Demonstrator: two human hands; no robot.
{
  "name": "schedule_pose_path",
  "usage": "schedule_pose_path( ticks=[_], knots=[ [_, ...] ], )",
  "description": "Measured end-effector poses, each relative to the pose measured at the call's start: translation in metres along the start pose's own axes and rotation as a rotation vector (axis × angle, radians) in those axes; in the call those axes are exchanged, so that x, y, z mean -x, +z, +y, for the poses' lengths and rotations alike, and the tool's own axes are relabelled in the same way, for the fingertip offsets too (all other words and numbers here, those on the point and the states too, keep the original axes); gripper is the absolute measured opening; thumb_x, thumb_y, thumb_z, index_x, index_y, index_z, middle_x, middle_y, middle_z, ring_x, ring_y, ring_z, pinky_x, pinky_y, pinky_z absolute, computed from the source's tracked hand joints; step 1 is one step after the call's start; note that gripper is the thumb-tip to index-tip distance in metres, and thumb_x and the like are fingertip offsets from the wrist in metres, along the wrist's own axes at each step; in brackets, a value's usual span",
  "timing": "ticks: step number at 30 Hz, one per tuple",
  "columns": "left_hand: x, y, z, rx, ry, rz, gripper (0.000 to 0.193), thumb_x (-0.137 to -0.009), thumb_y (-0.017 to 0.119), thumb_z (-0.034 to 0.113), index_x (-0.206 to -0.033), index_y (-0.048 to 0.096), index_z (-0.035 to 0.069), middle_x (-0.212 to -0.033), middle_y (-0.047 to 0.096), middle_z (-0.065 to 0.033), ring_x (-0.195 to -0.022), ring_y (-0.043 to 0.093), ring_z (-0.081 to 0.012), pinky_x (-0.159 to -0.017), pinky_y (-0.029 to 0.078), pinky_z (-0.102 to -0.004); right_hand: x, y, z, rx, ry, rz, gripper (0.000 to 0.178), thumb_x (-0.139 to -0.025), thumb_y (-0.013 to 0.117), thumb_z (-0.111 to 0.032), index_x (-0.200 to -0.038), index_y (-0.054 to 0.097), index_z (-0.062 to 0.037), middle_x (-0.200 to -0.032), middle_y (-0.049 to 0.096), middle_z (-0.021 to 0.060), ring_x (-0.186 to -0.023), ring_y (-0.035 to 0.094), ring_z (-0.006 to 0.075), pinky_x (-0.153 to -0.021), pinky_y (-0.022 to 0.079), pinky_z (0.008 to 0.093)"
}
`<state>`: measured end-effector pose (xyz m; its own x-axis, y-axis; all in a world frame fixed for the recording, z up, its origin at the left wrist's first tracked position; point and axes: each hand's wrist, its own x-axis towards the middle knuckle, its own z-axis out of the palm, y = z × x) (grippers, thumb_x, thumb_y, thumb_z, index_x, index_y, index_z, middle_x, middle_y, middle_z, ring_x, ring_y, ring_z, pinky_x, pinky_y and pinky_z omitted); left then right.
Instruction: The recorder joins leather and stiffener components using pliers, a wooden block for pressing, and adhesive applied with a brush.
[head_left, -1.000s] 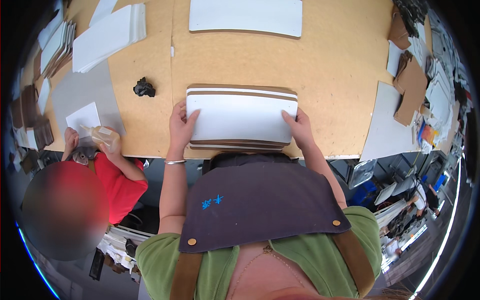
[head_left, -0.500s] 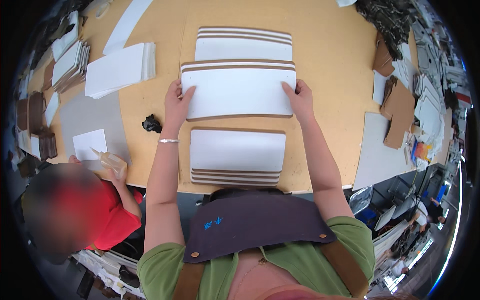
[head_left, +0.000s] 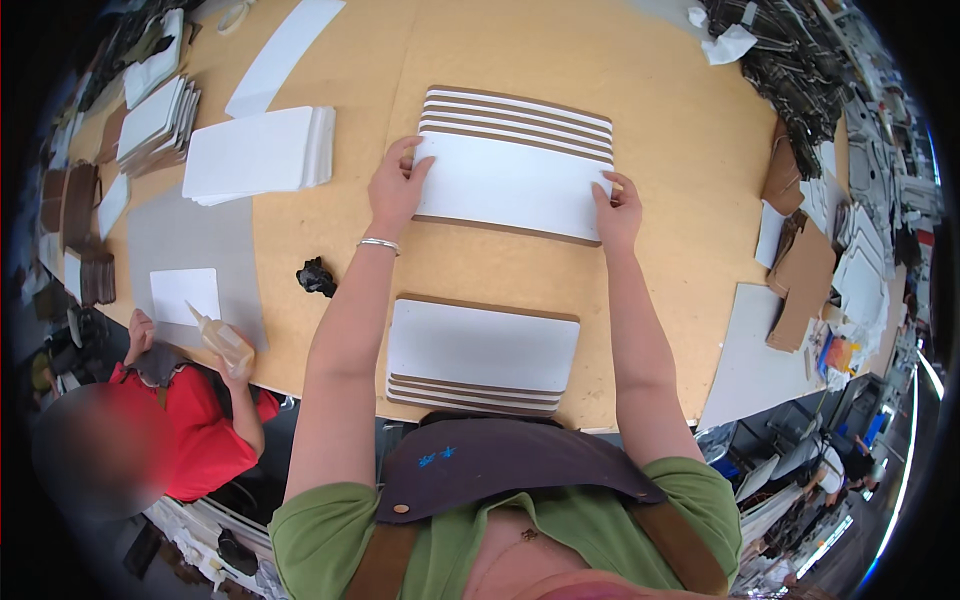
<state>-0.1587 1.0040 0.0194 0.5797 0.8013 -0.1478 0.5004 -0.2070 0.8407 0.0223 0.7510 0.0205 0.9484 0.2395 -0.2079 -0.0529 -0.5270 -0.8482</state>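
- I see both bare arms reaching up from the lower edge of the frame to an upper stack of brown-edged white panels [head_left: 510,180], just above the centre, on the tan tabletop [head_left: 680,200].
- The left hand [head_left: 398,180] is at the stack's left edge, its thumb against the top panel's border and its fingers bent along the side; I cannot tell whether they are clamped.
- The right hand [head_left: 618,210] is at the right edge, thumb touching the border and fingers curled close by; from here I cannot tell how firmly they press.
- Toward the top of the frame, I see the stack's far side fan out in brown and white stripes.
- Below centre, near the table's front edge, I make out a lower stack of similar panels [head_left: 483,345], stepped on the side toward the wearer.
- Left of centre I find a crumpled black lump [head_left: 316,277], near the left forearm.
- At upper left I see a pile of white sheets [head_left: 250,155] and, above it, a long white strip [head_left: 285,55].
- At lower left, a co-worker in a red top [head_left: 215,440] holds a squeeze bottle [head_left: 225,345] by a white rectangle [head_left: 185,296] on a grey sheet [head_left: 190,235].
- At right I see brown cut pieces [head_left: 805,280].
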Motion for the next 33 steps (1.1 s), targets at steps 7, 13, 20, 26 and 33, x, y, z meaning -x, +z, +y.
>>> schedule_pose_path(
  ticks=[7,13,20,26,33],
  knots=[
    [-0.001,0.002,0.001,-0.023,-0.057,0.016,0.032,-0.079,0.068,0.025,-0.109,0.061,0.017,-0.077,0.065,-0.0036,-0.066,0.06,-0.0128,-0.062,0.048,-0.0274,0.002,0.002,-0.003,0.097,-0.018,0.053,0.025,-0.078,0.069,-0.018,-0.102,0.062,-0.0137,-0.074,0.062,0.0022,-0.056,0.053,0.0093,-0.052,0.044,0.0263],
    [0.002,-0.002,0.014,-0.223,-0.072,-0.003,0.03,-0.08,0.066,0.028,-0.108,0.062,0.019,-0.08,0.066,-0.0053,-0.073,0.062,-0.0213,-0.067,0.049,-0.0344,0.002,-0.001,-0.007,0.378,-0.05,0.011,0.026,-0.08,0.066,-0.025,-0.104,0.062,-0.0158,-0.074,0.059,0.0039,-0.063,0.056,0.0153,-0.061,0.047,0.03],
    [0.072,-0.045,-0.013,-0.346,0.105,0.119,0.031,-0.079,0.065,0.024,-0.108,0.061,0.012,-0.083,0.061,-0.0128,-0.076,0.06,-0.0273,-0.069,0.049,-0.0371,0.055,-0.032,0.005,0.44,-0.309,0.071,0.028,-0.083,0.063,-0.026,-0.105,0.058,-0.0086,-0.089,0.059,0.0102,-0.073,0.058,0.0191,-0.067,0.048,0.03],
    [0.19,-0.072,-0.041,-0.12,-0.322,-0.091,0.034,-0.075,0.069,0.019,-0.105,0.06,0.004,-0.081,0.058,-0.011,-0.077,0.059,-0.0246,-0.067,0.048,-0.0341,0.162,-0.074,0.032,0.362,0.068,-0.355,0.028,-0.085,0.06,-0.02,-0.103,0.056,0.0005,-0.089,0.061,0.012,-0.078,0.06,0.017,-0.069,0.048,0.0282],
    [0.215,-0.063,-0.035,-0.144,-0.085,0.009,0.041,-0.072,0.071,0.016,-0.109,0.058,0.006,-0.076,0.054,-0.0094,-0.073,0.052,-0.0233,-0.067,0.045,-0.0333,0.188,-0.072,0.046,0.221,0.048,-0.28,0.033,-0.083,0.065,-0.019,-0.107,0.055,0.0016,-0.093,0.056,0.0085,-0.08,0.055,0.0132,-0.068,0.048,0.0259]
  ],
)
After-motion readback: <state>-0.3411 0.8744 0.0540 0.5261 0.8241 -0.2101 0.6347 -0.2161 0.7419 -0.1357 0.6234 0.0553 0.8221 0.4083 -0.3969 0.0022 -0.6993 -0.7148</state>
